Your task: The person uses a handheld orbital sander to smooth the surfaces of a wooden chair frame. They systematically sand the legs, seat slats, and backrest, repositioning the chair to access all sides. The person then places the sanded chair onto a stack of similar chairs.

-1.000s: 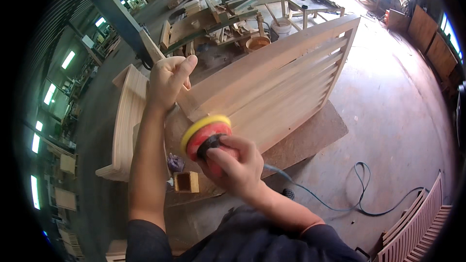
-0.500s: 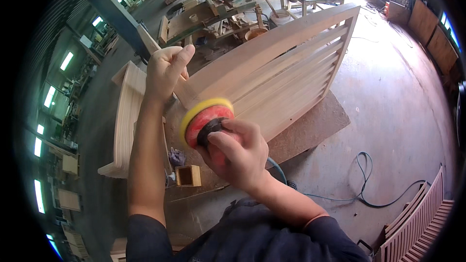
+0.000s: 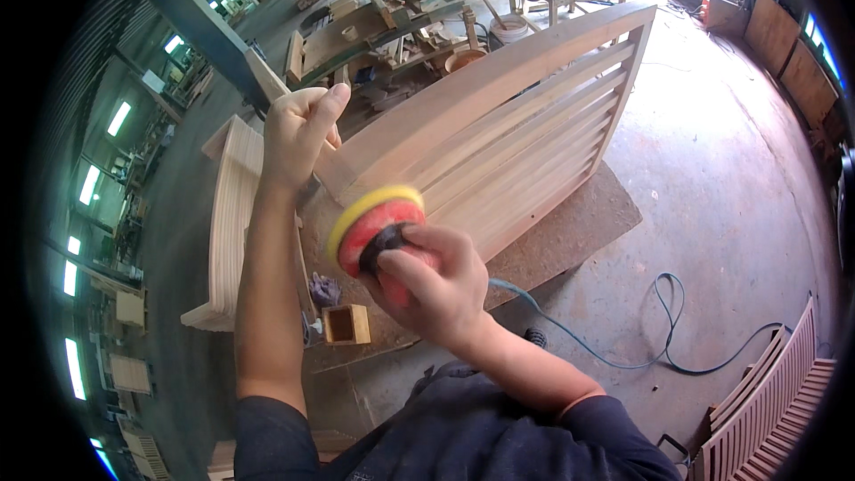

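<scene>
A slatted wooden panel (image 3: 419, 147) with a curved top rail stands tilted on a brown worktable (image 3: 570, 223). My left hand (image 3: 303, 129) is closed round the post at the panel's near left corner, thumb up. In my right hand (image 3: 427, 281) is a red sander (image 3: 378, 227) with a black collar and a yellow pad. Its pad faces the panel near the corner where rail and post meet; whether it touches is hard to tell. A blue-green hose (image 3: 552, 328) runs from below my right hand over the floor.
Curved wooden parts (image 3: 233, 232) are stacked left of the panel. A small open wooden box (image 3: 346, 325) and a crumpled purple cloth (image 3: 324, 289) lie on the worktable. Slatted wooden pieces (image 3: 770, 401) lean at the lower right. A blue column (image 3: 200, 22) rises beyond my left hand.
The sander in my right hand has shifted slightly down and left. My left hand keeps its hold on the post. More of the hose shows beside my right wrist.
</scene>
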Demonstrator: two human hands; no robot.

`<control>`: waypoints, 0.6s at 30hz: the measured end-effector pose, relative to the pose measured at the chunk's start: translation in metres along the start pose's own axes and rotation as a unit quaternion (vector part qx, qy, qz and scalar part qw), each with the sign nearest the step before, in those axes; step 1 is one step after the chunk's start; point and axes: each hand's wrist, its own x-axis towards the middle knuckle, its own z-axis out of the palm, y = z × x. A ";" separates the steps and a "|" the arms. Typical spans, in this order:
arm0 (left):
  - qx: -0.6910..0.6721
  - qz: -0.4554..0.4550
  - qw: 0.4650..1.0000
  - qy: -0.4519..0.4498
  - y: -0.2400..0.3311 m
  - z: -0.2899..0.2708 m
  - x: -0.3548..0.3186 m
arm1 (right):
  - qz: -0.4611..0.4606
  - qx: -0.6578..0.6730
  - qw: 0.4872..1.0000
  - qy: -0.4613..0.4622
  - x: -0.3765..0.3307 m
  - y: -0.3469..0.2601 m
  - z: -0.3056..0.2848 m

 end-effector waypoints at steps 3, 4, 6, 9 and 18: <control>-0.010 0.002 1.000 0.005 -0.006 0.001 0.001 | 0.033 0.000 0.999 -0.016 -0.020 0.000 0.001; -0.018 0.000 1.000 0.005 -0.009 0.002 0.000 | 0.029 0.006 1.000 -0.010 -0.019 0.001 0.001; -0.013 -0.010 1.000 0.003 -0.005 0.000 0.000 | 0.018 0.017 1.000 0.002 -0.009 0.001 0.002; -0.018 -0.019 1.000 0.001 -0.006 0.001 0.000 | 0.009 0.030 1.000 0.004 0.009 -0.007 0.001; -0.010 -0.023 1.000 -0.006 0.003 0.000 -0.003 | 0.002 0.031 1.000 -0.004 0.025 -0.019 0.000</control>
